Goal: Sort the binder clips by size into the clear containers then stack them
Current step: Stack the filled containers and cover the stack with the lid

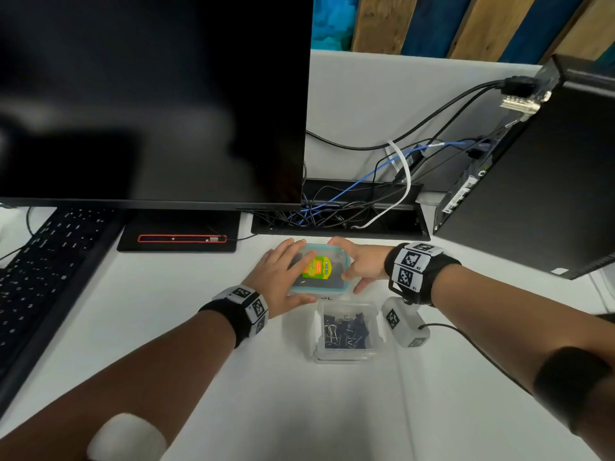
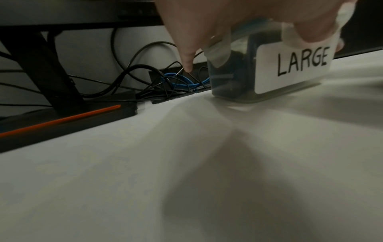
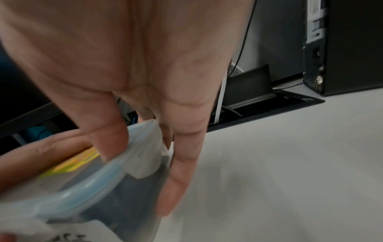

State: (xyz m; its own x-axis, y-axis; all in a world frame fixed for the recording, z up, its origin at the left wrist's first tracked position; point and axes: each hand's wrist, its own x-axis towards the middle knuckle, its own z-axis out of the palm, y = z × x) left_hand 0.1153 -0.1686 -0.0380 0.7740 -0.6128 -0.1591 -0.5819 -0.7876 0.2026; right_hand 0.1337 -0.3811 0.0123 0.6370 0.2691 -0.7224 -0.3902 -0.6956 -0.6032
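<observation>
Across the white bench (image 1: 233, 377), the lidded container labelled LARGE (image 1: 320, 270) sits far of the open container (image 1: 347, 331) holding small binder clips (image 1: 346, 329). Left hand (image 1: 283, 277) and right hand (image 1: 361, 266) each grip its lid edges, fingers curled. Judgement: press corners evenly and snap each flap (image 3: 145, 157) down before stacking.

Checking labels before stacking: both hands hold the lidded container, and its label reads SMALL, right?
Not quite. Both hands, left hand and right hand, do hold the lidded container, but the left wrist view shows that its label reads LARGE.
</observation>
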